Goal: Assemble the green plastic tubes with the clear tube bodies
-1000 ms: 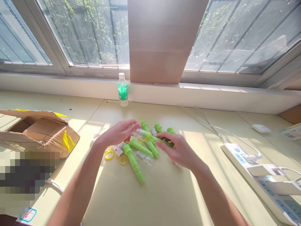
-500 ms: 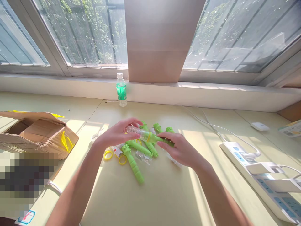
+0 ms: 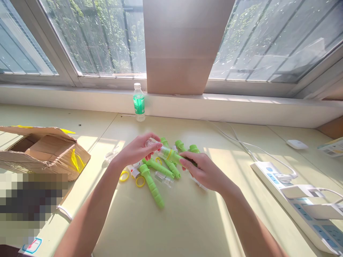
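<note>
We are closing our left hand point(image 3: 135, 152) over the clear cap point(image 3: 153, 144), mid-frame.
Its thumb is now pressing on the cap, which is sitting slightly higher than a moment ago; the green handle point(image 3: 175, 157) is staying joined to it, our right hand point(image 3: 205, 170) gripping its far end above the table point(image 3: 171, 228).

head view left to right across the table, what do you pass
cardboard box → left hand → green tube gripped by both hands → right hand → power strip
</note>
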Demonstrator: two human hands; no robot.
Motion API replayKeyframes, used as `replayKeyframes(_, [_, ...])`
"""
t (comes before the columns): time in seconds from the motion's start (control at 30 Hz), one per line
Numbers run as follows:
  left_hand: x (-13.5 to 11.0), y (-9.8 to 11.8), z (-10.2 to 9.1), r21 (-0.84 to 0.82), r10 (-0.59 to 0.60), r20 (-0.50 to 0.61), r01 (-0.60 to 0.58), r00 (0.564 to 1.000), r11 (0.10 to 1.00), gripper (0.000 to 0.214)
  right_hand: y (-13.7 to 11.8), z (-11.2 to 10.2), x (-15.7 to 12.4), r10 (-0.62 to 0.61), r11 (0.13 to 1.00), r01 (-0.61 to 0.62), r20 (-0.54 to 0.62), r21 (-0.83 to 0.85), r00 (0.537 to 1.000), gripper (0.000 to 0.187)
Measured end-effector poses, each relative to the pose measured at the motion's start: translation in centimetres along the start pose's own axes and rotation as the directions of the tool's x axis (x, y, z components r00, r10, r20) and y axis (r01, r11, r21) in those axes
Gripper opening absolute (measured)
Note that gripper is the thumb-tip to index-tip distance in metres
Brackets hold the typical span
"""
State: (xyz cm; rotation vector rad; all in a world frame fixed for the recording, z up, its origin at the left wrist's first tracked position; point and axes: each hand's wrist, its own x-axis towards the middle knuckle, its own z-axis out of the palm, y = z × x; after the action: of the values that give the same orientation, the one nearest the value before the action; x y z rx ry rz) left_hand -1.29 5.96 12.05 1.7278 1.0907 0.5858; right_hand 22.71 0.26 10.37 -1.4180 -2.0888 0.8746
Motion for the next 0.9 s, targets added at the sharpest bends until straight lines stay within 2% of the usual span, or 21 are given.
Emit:
replayKeyframes(0.17, [0.1,-0.4,-0.2,-0.051,0.059,0.040,-0.057,0.997,0.997,0.045,0.2,-0.4,-0.1,0.055,0.976,-0.078,0.117,0.203,0.992,0.035])
replayKeyframes(0.23, [0.0,-0.5,-0.4,-0.071,0.079,0.064,-0.075,0.995,0.995,0.049,0.4,-0.5,-0.1,0.059,0.975,-0.080,0.106,0.207,0.993,0.033])
replayKeyframes(0.33, [-0.2,-0.3,-0.7,-0.052,0.033,0.091,-0.028,0.995,0.998,0.051,0.6,-0.3,0.0,0.044,0.995,-0.040,-0.043,0.087,0.998,0.028])
replayKeyframes(0.43, [-0.1,-0.1,-0.4,-0.058,-0.066,0.042,0.068,0.997,0.996,0.052,0.4,0.1,0.0,0.000,0.997,-0.014,-0.186,-0.074,0.983,0.024])
replayKeyframes(0.53, [0.4,-0.3,0.1,-0.126,-0.170,-0.070,0.160,0.983,0.979,0.059,0.2,0.7,0.0,-0.125,0.964,0.059,-0.246,-0.259,0.961,0.021])
replayKeyframes(0.63, [1.0,-0.7,0.8,-0.160,-0.237,-0.150,0.213,0.960,0.964,0.059,0.1,1.3,0.0,-0.266,0.890,0.134,-0.256,-0.436,0.929,0.019])
replayKeyframes(0.73, [1.3,-0.9,1.3,-0.108,-0.182,-0.242,0.160,0.953,0.981,0.054,0.1,1.8,0.0,-0.305,0.867,0.168,-0.233,-0.468,0.923,0.022])
replayKeyframes(0.9, [1.1,-0.8,1.6,0.052,0.011,-0.332,0.007,0.943,0.999,0.036,-0.4,2.0,0.0,-0.171,0.956,0.131,-0.139,-0.261,0.975,0.022])
